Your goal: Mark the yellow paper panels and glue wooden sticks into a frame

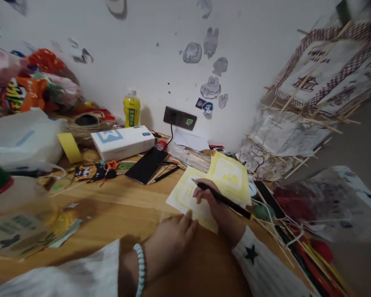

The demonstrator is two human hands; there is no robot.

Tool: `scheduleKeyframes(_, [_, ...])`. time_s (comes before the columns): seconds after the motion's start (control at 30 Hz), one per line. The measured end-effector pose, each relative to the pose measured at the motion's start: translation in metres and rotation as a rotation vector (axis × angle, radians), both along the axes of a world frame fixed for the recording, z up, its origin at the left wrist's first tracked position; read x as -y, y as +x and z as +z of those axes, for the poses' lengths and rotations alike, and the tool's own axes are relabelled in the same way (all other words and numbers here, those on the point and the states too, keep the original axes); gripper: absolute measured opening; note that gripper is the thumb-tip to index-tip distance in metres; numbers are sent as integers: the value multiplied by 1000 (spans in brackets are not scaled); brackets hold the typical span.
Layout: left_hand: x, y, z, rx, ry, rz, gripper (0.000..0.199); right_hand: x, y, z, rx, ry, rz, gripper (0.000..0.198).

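A black pen (224, 199) with a pale tip is in my right hand (212, 202), its fingers closed around the front end. The tip points left, over the upper part of a white and yellow paper sheet (181, 194) with yellow lettering and a yellow frame; whether it touches cannot be made out. My left hand (174, 235), a pale bead bracelet on its wrist, lies flat with the fingertips on the sheet's lower edge. Behind my right hand lies a second yellow-bordered sheet (228, 173) with yellow drawing on it.
Left of the sheets lie a black phone (146, 165) and a white box (123, 142). A yellow bottle (131, 109) stands by the wall. A jar (15, 218) is at the near left. Another phone (269, 199), cords and sticks crowd the right, below a stick-and-paper lantern frame (315, 78).
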State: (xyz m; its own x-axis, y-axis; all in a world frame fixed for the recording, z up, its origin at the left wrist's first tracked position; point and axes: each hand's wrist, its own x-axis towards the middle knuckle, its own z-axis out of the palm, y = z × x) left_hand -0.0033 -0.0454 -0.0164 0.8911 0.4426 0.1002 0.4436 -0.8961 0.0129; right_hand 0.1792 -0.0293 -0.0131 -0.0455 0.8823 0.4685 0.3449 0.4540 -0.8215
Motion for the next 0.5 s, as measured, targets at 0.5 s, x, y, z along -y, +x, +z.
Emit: scheduleKeyframes(0.5, [-14,-13,-6,27,-104,-6,47,13,14,-3,-239,-347,-46,20])
